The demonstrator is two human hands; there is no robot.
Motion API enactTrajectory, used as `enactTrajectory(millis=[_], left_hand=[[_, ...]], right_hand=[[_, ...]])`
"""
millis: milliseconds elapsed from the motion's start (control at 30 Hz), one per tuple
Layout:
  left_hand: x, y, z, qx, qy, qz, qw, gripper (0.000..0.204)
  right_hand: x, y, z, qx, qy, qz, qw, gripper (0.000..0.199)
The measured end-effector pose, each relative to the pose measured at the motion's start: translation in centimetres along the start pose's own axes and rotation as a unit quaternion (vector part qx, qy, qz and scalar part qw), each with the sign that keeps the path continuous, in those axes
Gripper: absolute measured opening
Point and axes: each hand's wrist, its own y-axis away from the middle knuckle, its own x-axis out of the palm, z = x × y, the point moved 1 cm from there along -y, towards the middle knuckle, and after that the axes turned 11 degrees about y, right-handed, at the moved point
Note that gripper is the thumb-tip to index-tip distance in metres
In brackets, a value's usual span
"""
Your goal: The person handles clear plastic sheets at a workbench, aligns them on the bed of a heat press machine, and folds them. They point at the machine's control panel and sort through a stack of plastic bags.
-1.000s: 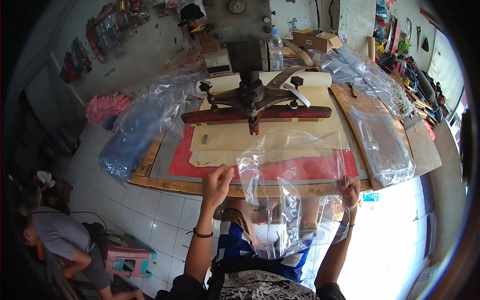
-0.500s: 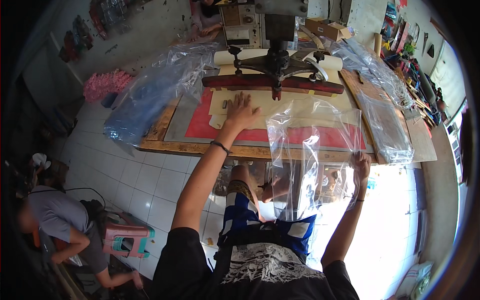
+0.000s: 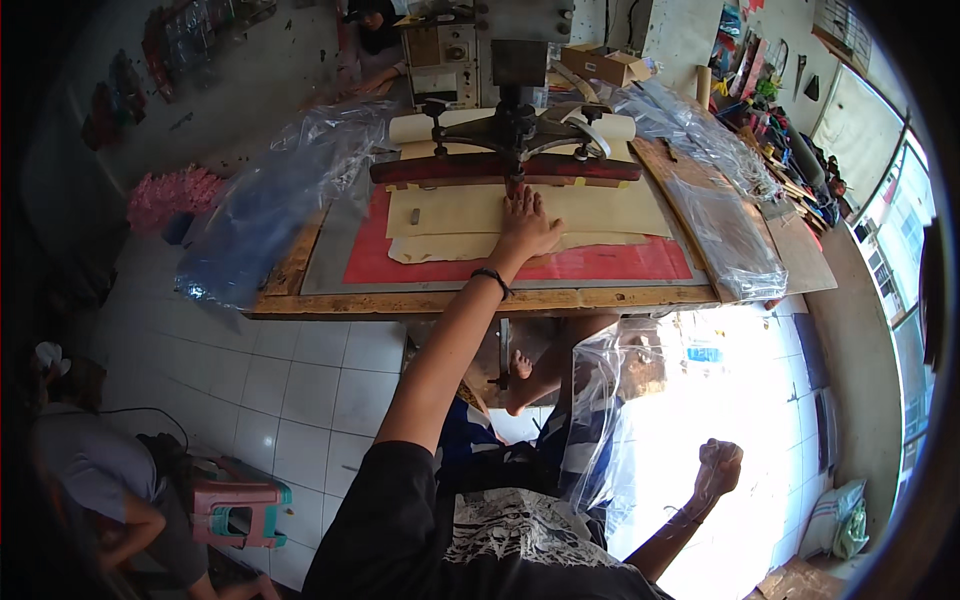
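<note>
My left hand (image 3: 525, 225) lies flat with fingers spread on the beige paper sheets (image 3: 610, 210), which cover a red mat (image 3: 620, 265) on the wooden table (image 3: 450, 300). Its fingertips sit just in front of the red bar (image 3: 440, 170) of the black press machine (image 3: 510, 125). My right hand (image 3: 718, 465) hangs low at my right side, closed in a fist on a clear plastic bag (image 3: 600, 420). The bag droops beside my legs, below the table's edge.
Heaps of clear plastic bags lie at the table's left end (image 3: 270, 200) and right end (image 3: 730, 240). Cardboard boxes (image 3: 610, 65) stand behind the machine. One person (image 3: 375, 40) sits at the far side, another (image 3: 90, 470) crouches lower left by a pink stool (image 3: 235, 500).
My left hand let go of the plastic bag and reached forward onto the paper under the press. My right hand dropped from table height to my side, taking the bag down with it.
</note>
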Motion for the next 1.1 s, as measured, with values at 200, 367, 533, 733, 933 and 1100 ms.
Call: enactTrajectory(millis=[200, 367, 533, 733, 933, 1100], left_hand=[[1.8, -1.4, -2.9, -0.014, -0.001, -0.016, 1.000, 0.082], [3.8, -1.7, -6.4, -0.039, -0.011, -0.023, 0.999, 0.077], [5.1, -1.8, -9.0, 0.000, 0.018, -0.034, 0.999, 0.077], [6.3, -3.2, -12.0, 0.042, 0.015, -0.027, 0.999, 0.078], [6.9, -4.6, -12.0, 0.088, 0.044, -0.035, 0.995, 0.079], [6.6, -5.1, -12.1, 0.179, 0.050, -0.011, 0.983, 0.058]], right_hand=[[-3.3, 1.9, 1.4, -0.030, -0.012, 0.071, 0.997, 0.030], [-3.8, 1.9, 1.6, -0.047, -0.014, 0.075, 0.996, 0.027], [-1.7, 0.4, 2.8, -0.078, 0.108, 0.183, 0.974, 0.052], [0.4, 0.7, 3.8, -0.022, 0.071, 0.128, 0.989, 0.026], [-1.2, -0.6, 2.6, -0.064, 0.113, 0.195, 0.972, 0.055], [-0.8, -1.9, 2.4, -0.054, 0.127, 0.169, 0.976, 0.058]])
